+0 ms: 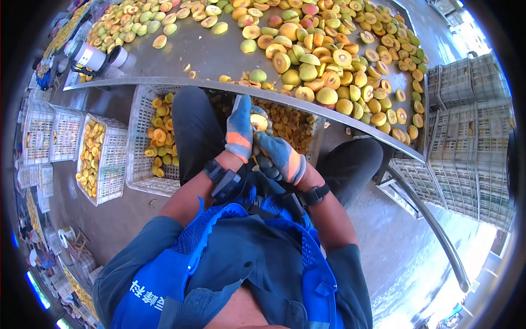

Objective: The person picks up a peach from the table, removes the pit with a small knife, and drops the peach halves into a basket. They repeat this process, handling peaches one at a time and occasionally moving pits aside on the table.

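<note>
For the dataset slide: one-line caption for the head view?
Gloved left hand and right hand meet at a fruit piece by a metal table of cut fruit.

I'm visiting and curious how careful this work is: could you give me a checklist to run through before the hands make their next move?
1. Grip on the fruit: ok; the left hand appears to hold it, with the right hand close by.
2. Gloves worn: ok; both hands are covered.
3. Any tool safely held: cannot tell; the hands hide too much.
4. More cut fruit at hand: ok; it lies heaped on the table.
5. Near table edge clear: not ok; pieces lie along it.
6. Crate nearby: ok; it stands beside the left leg.
</note>
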Motion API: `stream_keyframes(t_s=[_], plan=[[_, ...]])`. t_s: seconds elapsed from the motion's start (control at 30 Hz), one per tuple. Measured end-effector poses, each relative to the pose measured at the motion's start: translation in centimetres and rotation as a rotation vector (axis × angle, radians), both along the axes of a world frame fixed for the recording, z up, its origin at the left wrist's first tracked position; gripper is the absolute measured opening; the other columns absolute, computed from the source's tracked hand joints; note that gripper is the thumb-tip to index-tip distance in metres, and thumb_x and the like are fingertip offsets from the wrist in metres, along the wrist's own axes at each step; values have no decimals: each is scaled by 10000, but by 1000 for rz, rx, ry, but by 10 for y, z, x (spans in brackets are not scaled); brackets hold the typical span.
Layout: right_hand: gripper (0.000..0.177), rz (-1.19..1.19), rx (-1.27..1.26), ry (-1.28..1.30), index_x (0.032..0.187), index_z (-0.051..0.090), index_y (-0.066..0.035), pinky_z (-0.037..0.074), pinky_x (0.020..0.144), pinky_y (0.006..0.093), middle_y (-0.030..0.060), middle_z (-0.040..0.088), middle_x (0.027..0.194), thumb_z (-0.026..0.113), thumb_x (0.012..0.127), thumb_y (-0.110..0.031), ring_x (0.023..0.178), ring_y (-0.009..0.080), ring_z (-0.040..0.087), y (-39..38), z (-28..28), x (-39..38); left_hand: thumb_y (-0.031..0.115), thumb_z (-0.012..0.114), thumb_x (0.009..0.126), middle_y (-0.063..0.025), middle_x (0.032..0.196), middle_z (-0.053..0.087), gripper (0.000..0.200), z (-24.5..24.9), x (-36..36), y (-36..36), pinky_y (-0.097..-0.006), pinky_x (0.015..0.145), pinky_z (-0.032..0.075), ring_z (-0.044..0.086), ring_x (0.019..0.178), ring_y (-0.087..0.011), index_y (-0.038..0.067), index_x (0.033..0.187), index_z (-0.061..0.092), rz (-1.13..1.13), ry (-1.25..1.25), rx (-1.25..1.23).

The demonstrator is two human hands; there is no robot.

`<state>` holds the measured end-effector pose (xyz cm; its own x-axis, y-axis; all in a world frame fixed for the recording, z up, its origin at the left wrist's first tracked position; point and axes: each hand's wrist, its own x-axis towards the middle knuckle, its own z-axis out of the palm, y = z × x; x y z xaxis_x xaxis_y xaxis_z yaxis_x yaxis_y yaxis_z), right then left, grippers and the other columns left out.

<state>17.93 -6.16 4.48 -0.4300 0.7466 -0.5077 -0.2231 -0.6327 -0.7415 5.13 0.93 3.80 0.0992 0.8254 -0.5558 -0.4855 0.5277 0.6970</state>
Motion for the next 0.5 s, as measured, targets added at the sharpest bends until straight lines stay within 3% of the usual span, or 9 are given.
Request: stream_keyframes(t_s=[0.23,0.5], plan=[[391,-2,-289,513,943,569,-93,277,398,190,-55,413,576,479,1075,-450,423,54,344,-3,7,6,552,530,1006,-112,725,629,497,0,-4,-5,-343,545,554,637,583,-241,93,831,604,-112,-101,137],[379,16,-395,722,980,575,-96,255,377,201,-42,422,593,524,1052,-464,418,61,340,-5,-16,12,476,556,1026,-110,857,642,414,-22,-10,0,-358,691,562,644,767,-223,85,896,599,-312,-315,171]])
